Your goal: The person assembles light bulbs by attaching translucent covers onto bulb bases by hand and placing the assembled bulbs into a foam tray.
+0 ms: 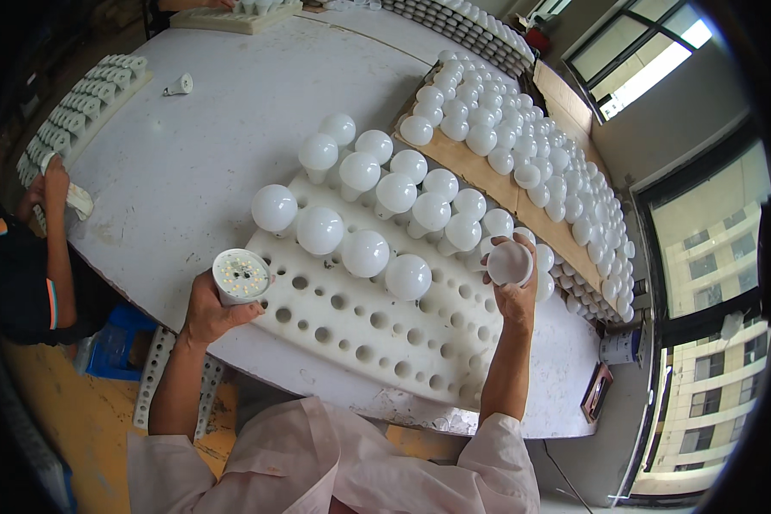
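Note:
My left hand is closed around a white LED bulb base, its round plate of small yellowish LEDs facing up. In my right hand is a white dome-shaped bulb cover, its round opening turned toward me. The two parts are well apart. Between and beyond my hands lies a white foam tray with rows of round holes. Several LED bulbs with white globes stand upright in its farther rows, while the nearer holes show bare.
To the right, many white globes crowd a cardboard sheet. A single bulb base lies on the white table. At the left a co-worker's hand is beside a rack of white bulb bases. A blue stool stands below.

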Demonstrator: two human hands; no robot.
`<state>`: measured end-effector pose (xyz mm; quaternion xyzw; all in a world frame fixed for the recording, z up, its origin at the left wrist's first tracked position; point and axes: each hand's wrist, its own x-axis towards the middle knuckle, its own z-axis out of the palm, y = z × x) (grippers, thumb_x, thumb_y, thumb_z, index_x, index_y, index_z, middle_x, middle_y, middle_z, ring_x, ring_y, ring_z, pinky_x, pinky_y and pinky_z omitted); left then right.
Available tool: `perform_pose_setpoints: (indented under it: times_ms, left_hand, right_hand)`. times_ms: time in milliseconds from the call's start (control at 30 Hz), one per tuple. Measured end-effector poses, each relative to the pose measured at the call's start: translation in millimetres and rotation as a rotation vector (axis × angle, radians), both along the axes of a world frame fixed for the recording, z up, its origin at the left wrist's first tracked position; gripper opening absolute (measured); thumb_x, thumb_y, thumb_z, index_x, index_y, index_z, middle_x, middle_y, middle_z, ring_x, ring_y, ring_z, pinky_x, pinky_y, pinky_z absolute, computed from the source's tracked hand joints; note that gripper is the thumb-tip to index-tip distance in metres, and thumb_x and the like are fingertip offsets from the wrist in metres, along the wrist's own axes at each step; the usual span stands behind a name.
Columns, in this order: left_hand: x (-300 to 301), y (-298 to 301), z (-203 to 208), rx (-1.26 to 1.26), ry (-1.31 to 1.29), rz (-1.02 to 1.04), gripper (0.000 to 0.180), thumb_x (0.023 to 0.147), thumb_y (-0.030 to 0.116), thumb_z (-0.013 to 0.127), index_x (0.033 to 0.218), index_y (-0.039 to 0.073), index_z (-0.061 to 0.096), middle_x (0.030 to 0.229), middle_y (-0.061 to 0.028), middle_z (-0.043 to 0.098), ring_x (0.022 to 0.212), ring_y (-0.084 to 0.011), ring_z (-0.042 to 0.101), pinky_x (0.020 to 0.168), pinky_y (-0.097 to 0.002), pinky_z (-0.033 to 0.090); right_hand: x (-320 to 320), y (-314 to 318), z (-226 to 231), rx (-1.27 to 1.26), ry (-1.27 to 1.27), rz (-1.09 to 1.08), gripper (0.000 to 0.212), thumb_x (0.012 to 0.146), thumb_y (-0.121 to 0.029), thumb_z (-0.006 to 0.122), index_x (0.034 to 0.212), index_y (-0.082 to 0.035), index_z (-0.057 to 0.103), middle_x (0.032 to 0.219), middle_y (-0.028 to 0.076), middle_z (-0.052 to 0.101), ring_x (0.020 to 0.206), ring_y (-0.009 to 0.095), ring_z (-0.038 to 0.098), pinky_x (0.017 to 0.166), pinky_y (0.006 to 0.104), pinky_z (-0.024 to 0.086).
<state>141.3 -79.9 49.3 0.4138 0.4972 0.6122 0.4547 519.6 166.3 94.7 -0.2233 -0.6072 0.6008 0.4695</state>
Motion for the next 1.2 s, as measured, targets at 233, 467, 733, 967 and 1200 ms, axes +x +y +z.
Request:
perform_pose_setpoints:
  times_ms: [233, 467, 733, 967, 1200]
  left_hand:
    - [94.3, 47.7, 10.2, -0.135, 0.311, -0.518, 0.063, 0.062, 0.025, 0.084, 0.114, -0.002, 0.060, 0.101, -0.0144, 0.066, 0.093, -0.0200, 0.063, 0.085, -0.0318, 0.048]
    - [115.6, 66.4, -10.1, -0.117, 0.462, -0.611, 0.062, 0.063, 0.030, 0.083, 0.110, -0.003, 0.061, 0.099, -0.0159, 0.067, 0.089, -0.0216, 0.064, 0.081, -0.0316, 0.048]
    - [117.4, 68.1, -9.9, -0.158, 0.428, -0.607, 0.058, 0.061, 0.026, 0.084, 0.106, -0.003, 0.062, 0.090, -0.0140, 0.067, 0.082, -0.0202, 0.064, 0.077, -0.0317, 0.049]
    - [114.4, 67.4, -7.2, -0.154, 0.494, -0.598, 0.058, 0.059, 0.031, 0.087, 0.099, -0.004, 0.063, 0.089, -0.0152, 0.068, 0.082, -0.0193, 0.064, 0.075, -0.0318, 0.050]
    - [116.3, 69.1, -10.4, -0.167, 0.521, -0.610, 0.057, 0.058, 0.032, 0.087, 0.094, -0.005, 0.063, 0.085, -0.0159, 0.067, 0.077, -0.0201, 0.065, 0.072, -0.0322, 0.051]
  right_hand:
    - [1.4, -51.4, -36.9, 0.038, -0.197, 0.149, 0.085, 0.048, -0.027, 0.092, 0.116, -0.006, 0.047, 0.109, 0.013, 0.059, 0.089, 0.022, 0.064, 0.071, 0.0324, 0.053]
    - [-27.0, -92.6, -14.6, 0.213, -0.701, 0.309, 0.079, 0.053, -0.025, 0.090, 0.119, -0.007, 0.051, 0.117, 0.013, 0.060, 0.101, 0.028, 0.063, 0.087, 0.0391, 0.050]
    - [-37.3, -94.7, -26.0, 0.373, -0.753, 0.365, 0.079, 0.055, -0.027, 0.089, 0.123, -0.009, 0.052, 0.116, 0.012, 0.059, 0.105, 0.032, 0.059, 0.090, 0.0408, 0.048]
    - [-41.7, -95.9, -28.0, 0.344, -0.772, 0.363, 0.080, 0.054, -0.027, 0.089, 0.123, -0.009, 0.052, 0.116, 0.013, 0.059, 0.106, 0.032, 0.059, 0.091, 0.0408, 0.048]
    - [-46.7, -99.1, -26.7, 0.373, -0.808, 0.395, 0.082, 0.055, -0.027, 0.088, 0.125, -0.006, 0.049, 0.118, 0.014, 0.057, 0.108, 0.032, 0.057, 0.092, 0.0398, 0.047]
